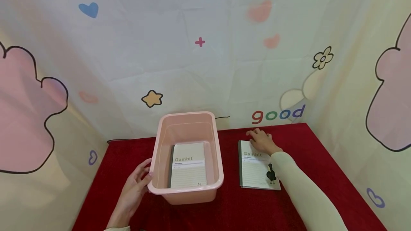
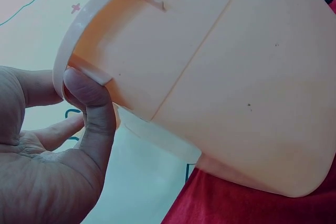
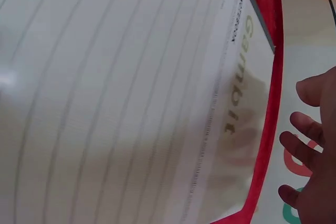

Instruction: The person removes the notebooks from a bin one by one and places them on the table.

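A pink plastic basin (image 1: pixel 189 197) stands on the red cloth. My left hand (image 1: pixel 134 185) grips its left rim, the thumb and fingers around the edge, as the left wrist view also shows. Inside the basin lies a white notebook (image 1: pixel 187 174) with a dark spine and "Gambit" on its cover. To the right of the basin, a similar Gambit notebook (image 1: pixel 252 174) lies flat, with a black bird figure near its lower right. Over its upper end is my right hand (image 1: pixel 262 142), fingers loosely bent and holding nothing; in the right wrist view the fingers appear apart from the cover.
Red cloth (image 1: pixel 228 209) covers the table. A pale printed curtain (image 1: pixel 205 74) closes off the back and both sides, close behind the basin. A thin dark cord (image 1: pixel 117 139) runs along the back left edge.
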The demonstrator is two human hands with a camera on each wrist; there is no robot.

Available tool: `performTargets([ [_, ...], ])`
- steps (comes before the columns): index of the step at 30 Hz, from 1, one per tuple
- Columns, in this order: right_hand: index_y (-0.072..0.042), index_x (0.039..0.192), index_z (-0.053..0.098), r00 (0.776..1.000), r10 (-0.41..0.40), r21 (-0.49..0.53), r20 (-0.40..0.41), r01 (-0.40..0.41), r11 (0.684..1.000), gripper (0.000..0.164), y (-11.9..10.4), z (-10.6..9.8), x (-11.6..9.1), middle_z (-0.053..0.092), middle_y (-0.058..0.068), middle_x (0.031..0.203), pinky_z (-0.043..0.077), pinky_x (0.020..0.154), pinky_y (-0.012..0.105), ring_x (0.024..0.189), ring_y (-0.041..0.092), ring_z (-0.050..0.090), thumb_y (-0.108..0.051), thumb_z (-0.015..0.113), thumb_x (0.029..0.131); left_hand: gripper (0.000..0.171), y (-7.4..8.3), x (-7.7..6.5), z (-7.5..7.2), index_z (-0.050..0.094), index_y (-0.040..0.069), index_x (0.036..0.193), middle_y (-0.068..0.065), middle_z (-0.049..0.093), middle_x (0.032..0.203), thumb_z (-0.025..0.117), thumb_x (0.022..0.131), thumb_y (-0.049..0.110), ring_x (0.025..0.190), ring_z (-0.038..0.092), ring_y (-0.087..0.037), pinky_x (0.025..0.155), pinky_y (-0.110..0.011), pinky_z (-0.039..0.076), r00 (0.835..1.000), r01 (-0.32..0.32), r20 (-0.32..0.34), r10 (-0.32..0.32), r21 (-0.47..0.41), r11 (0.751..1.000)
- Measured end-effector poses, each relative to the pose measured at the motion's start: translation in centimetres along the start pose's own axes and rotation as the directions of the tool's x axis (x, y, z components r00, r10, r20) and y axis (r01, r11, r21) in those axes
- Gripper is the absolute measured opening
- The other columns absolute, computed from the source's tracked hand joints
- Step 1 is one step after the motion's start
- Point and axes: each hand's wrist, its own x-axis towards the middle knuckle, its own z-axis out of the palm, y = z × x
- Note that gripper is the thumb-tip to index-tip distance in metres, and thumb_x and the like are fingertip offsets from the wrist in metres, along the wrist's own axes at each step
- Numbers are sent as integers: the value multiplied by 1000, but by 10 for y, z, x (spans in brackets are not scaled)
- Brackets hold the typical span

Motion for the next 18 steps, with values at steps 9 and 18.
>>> performTargets([
  [9, -15, 144, 43, 991, -66, -19, -117, 64, 998, 48, -10, -13, -4, 43, 21, 144, 28, 105, 67, 132, 42, 41, -23, 56, 99, 54, 2, 0, 0, 37, 22, 148, -16, 48, 139, 58, 99, 16, 116, 58, -29, 85, -30, 56, 1000, -5, 15, 5, -11, 1000],
  [18, -14, 142, 45, 970, -128, -39, -206, 122, 992, 47, -27, -30, -26, 45, 19, 142, 30, 103, 65, 129, 41, 43, -19, 58, 97, 54, 2, 0, 0, 37, 21, 148, -16, 48, 138, 58, 99, 17, 113, 59, -27, 84, -30, 56, 1000, -11, 13, 11, -7, 1000],
])
